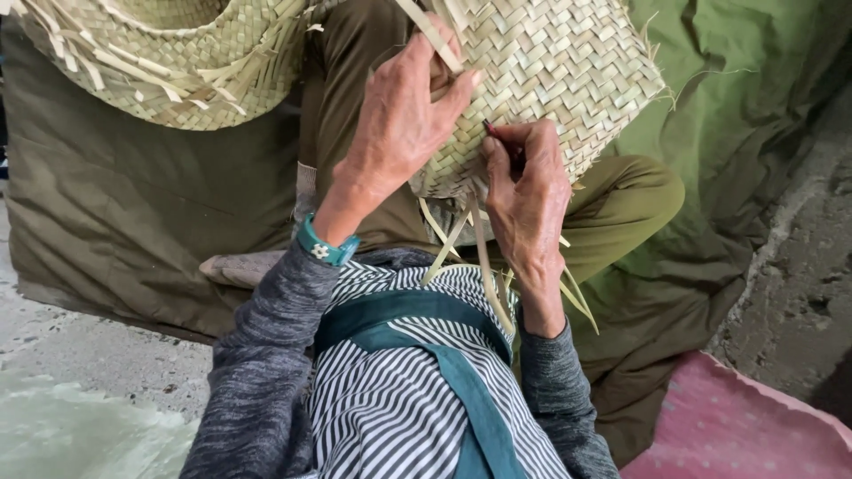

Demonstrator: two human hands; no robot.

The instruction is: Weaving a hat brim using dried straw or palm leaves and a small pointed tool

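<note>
A pale woven palm-leaf basket point(559, 62) rests against my knees at the top centre. My left hand point(399, 124) grips its near edge and pinches a loose leaf strip point(430, 35) against the weave. At the basket's lower edge my right hand point(524, 191) has its fingers closed on other strips. Several loose strip ends point(484, 257) hang down from that edge over my lap. A teal wristband point(327, 247) sits on my left wrist.
A second piece of woven palm work point(169, 58) with frayed ends lies at the top left. An olive-green cloth point(133, 204) covers the ground under me. Bare concrete floor point(89, 355) shows at the lower left, a pink mat point(745, 426) at the lower right.
</note>
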